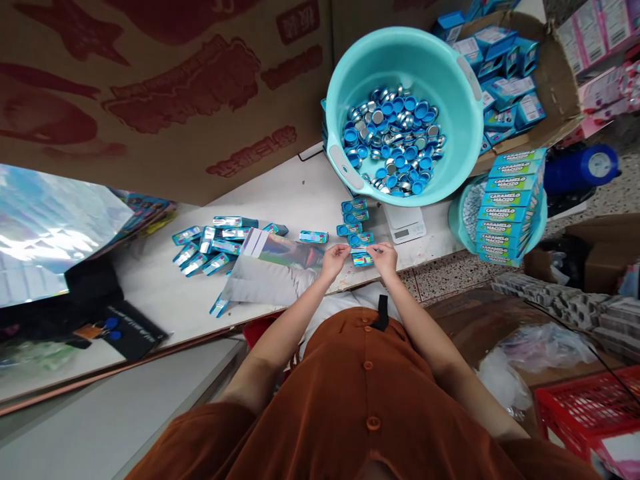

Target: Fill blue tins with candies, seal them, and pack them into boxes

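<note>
A white tabletop [280, 201] runs across a crowded workroom, with a big printed cardboard box [175, 100] closing off its far left side. At the far middle, a turquoise tub [457, 117] holds a heap of round blue-and-silver pieces [395, 137]; its high wall seems to keep such loose, rolling shapes from scattering. A small white scale [409, 233] sits just on the near side of the tub, apparently kept there for easy reach.

A column of small blue boxes [355, 218] runs from the tub toward the near edge, probably lined up so each stays within a short reach. At its near end, the left hand [336, 260] comes in from the left and the right hand [384, 259] from the right, fingertips drawn together in a pinch. Meeting from opposite sides likely keeps a small thing steady, but whether they grip a box or only touch it, I cannot tell. A silvery bag [270, 277] lies flat to the left, beside a loose pile of similar boxes [225, 247].
</note>
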Motion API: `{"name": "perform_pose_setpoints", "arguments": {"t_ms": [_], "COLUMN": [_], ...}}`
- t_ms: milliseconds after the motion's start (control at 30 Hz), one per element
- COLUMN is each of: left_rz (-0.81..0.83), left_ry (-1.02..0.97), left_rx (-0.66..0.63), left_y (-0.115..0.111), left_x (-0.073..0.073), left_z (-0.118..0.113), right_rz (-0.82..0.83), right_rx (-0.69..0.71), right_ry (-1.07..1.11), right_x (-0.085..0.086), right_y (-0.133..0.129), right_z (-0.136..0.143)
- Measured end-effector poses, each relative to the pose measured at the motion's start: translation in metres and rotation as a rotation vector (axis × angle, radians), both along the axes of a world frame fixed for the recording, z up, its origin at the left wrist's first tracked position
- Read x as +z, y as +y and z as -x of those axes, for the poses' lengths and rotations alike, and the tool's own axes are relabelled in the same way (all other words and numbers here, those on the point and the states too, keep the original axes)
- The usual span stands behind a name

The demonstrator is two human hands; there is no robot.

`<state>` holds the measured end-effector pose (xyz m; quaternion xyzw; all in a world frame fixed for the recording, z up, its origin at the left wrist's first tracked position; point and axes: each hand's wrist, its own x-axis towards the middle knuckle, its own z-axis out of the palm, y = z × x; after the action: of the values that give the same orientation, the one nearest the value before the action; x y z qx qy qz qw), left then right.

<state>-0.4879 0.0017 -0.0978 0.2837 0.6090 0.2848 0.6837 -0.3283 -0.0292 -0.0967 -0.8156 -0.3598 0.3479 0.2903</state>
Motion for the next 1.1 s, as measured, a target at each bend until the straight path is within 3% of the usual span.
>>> {"name": "perform_pose_setpoints", "arguments": {"t_ms": [733,1100], "left_rz": [0.085,0.237], "left_ry": [-0.008,-0.051], "left_rx": [0.028,0.136], "left_y": [0.002,-0.004], "left_x": [-0.006,-0.013], "left_z": [0.000,-0.004], "right_rz": [0.022,0.032], "right_rx": [0.050,0.148], "right_ry": [-0.076,-0.187], "right_x": [0.002,0.010], "right_y": [0.002,0.002], "right_z": [0.005,0.012]}}
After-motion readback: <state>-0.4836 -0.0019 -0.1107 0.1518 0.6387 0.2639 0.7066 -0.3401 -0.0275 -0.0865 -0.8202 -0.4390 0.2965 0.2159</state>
